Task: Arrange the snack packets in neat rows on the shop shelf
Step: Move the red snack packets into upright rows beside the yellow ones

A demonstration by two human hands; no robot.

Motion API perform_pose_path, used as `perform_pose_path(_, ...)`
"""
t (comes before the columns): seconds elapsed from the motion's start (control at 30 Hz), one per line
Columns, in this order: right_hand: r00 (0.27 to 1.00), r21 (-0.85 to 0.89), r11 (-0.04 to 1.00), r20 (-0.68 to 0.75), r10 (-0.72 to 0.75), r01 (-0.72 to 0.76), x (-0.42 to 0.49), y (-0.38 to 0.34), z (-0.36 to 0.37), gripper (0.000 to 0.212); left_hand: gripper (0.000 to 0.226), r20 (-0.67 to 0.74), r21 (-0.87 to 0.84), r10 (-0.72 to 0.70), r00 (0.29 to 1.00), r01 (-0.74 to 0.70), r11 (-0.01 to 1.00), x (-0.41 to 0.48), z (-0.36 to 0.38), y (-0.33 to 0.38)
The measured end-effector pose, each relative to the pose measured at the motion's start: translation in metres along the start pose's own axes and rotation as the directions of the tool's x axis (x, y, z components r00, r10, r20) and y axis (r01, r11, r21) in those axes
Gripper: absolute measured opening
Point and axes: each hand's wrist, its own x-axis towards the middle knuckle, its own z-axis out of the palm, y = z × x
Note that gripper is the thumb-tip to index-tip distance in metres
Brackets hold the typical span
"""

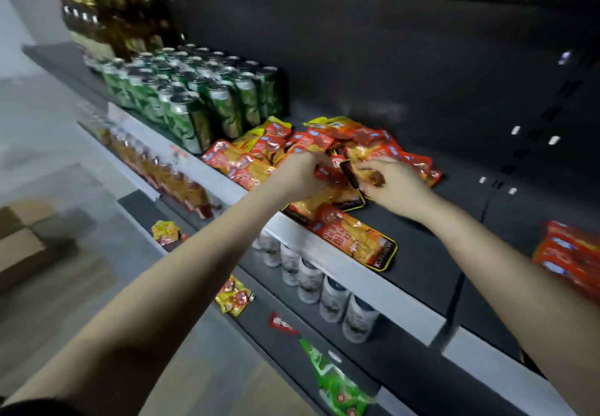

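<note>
1. Forearms, both bare, reach up from the lower edge of the view toward the middle shelf (422, 253).
2. Nearest, on the dark lower shelf (285, 354), loose items lie scattered: a green packet (334, 383) at the front, a small red packet (281, 323) beyond it, then a yellow packet (233, 295). A second yellow packet (166, 232) lies further left.
3. A line of white bottles (324, 289) stands under the middle shelf's pale front strip.
4. At the front edge of the middle shelf, a black-rimmed orange packet (357, 237) lies flat and askew, one corner overhanging the strip.
5. Just behind it the hands meet. The left hand (298, 174) has its fingers curled round a red packet (324, 174). The right hand (393, 185) pinches a dark-edged packet (352, 174) between thumb and fingertips. The two packets are touching.
6. Behind and around the hands, a heap of snack packets (324, 141) in red, orange and yellow lies overlapping at mixed angles, not in rows.
7. A stack of red packets (571, 253) sits well apart at the right edge of the same shelf.
8. Left of the heap, green cans (194, 104) stand upright in tight rows.
9. Farthest, at top left, amber bottles (107, 10) fill a higher shelf. The picture is blurred there.
10. A cardboard box (19, 237) sits on the floor at far left.
</note>
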Motion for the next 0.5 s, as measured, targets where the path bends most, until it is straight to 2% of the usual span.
perform_pose_path(0.13, 0.995, 0.022, 0.997, 0.069, 0.077, -0.078, 0.018, -0.013, 0.017, 0.052, 0.06, 0.007, 0.097, -0.078, 0.997, 0.077, 0.992, -0.005, 0.01, -0.013)
perform_pose_path(0.23, 0.994, 0.009, 0.996, 0.052, 0.093, -0.094, 0.024, -0.021, 0.025, 0.052, 0.067, 0.018, 0.162, -0.084, 0.996, 0.08, 0.984, -0.005, 0.018, -0.007)
perform_pose_path(0.4, 0.986, -0.023, 0.996, 0.143, 0.085, -0.083, 0.03, -0.024, 0.04, 0.062, 0.052, 0.026, 0.321, -0.152, 0.988, 0.136, 0.937, -0.003, 0.024, 0.008)
perform_pose_path(0.5, 0.985, -0.023, 0.996, 0.152, 0.086, -0.084, 0.031, -0.019, 0.038, 0.062, 0.05, 0.02, 0.303, -0.175, 0.984, 0.161, 0.939, -0.001, 0.022, 0.009)
